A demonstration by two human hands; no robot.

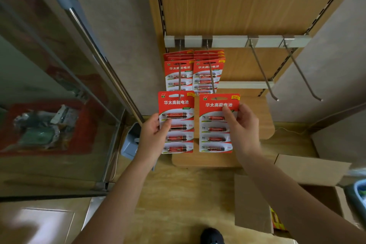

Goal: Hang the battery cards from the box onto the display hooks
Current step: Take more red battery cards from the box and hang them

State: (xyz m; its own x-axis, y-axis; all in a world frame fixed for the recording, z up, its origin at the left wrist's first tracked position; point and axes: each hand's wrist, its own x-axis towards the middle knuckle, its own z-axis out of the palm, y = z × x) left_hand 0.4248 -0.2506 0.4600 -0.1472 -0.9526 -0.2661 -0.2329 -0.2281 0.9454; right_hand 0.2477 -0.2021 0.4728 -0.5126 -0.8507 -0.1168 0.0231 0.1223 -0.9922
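Observation:
My left hand (pixel 153 134) pinches a red and white battery card (pixel 179 123) by its left edge, its hang slot at the tip of the leftmost hook (pixel 179 79). My right hand (pixel 242 127) grips a second battery card (pixel 214 125) by its right side, its slot at the tip of the second hook (pixel 212 79). Behind, several cards hang in two stacks (pixel 195 65) on those hooks. The open cardboard box (pixel 255 204) sits on the floor at lower right, with a few cards (pixel 277 222) showing inside.
Two bare metal hooks (pixel 263 73) (pixel 303 73) jut from the white rail (pixel 229 41) to the right. A glass-fronted cabinet (pixel 59 105) with a steel frame stands at left. A lower wooden shelf (pixel 255 109) lies behind the cards. My shoe (pixel 213 235) is at bottom centre.

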